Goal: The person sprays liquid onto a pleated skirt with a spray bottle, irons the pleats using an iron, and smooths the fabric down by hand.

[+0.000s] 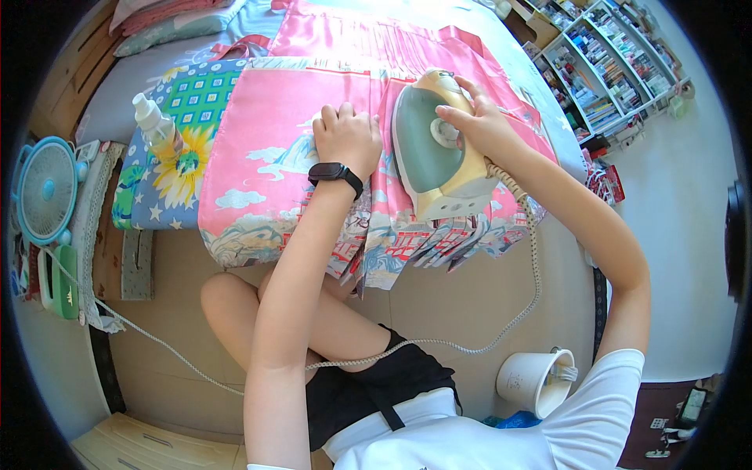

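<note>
A pink pleated fabric with cloud and building prints lies over a padded board at the bed's edge. My left hand, with a black watch on its wrist, presses on the fabric, its fingers bent and closed; whether they pinch cloth is hidden. To its right, my right hand grips the handle of a yellow and green steam iron. The iron rests on the pleats, its cord trailing from the rear. A clear spray bottle stands on the sunflower-patterned cover at the left.
The iron's cord loops down and crosses my legs toward the left. A blue fan stands on the far left. A white bin is on the floor at the right. Bookshelves fill the upper right; folded bedding lies upper left.
</note>
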{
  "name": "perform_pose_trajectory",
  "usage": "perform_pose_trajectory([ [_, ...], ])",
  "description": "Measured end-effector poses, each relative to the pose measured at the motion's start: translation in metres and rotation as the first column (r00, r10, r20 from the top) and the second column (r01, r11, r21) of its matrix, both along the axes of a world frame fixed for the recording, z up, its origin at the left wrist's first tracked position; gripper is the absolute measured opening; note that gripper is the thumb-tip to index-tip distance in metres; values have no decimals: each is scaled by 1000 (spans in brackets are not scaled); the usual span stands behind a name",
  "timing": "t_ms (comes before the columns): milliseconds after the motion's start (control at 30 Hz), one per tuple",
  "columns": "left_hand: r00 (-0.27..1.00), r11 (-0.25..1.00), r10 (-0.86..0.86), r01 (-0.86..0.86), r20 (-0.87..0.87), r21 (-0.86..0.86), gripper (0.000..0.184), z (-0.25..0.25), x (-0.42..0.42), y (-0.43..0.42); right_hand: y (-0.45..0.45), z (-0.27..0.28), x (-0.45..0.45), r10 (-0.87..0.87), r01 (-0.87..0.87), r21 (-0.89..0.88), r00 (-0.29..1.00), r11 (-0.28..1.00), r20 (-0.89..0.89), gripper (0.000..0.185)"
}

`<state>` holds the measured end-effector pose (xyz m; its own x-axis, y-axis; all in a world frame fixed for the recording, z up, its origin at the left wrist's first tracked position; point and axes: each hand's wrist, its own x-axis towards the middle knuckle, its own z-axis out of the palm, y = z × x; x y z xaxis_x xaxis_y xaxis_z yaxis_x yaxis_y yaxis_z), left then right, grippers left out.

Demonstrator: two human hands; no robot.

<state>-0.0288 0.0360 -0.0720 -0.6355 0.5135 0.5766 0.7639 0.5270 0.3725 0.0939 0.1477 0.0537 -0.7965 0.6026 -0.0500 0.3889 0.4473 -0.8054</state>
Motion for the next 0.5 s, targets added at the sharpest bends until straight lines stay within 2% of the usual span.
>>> perform_pose_trajectory([
  [500,1000,1000,-3,3,23,-25,28,2,1,-1,6,-6,-1,8,-8,-6,999,1000,-33,77],
])
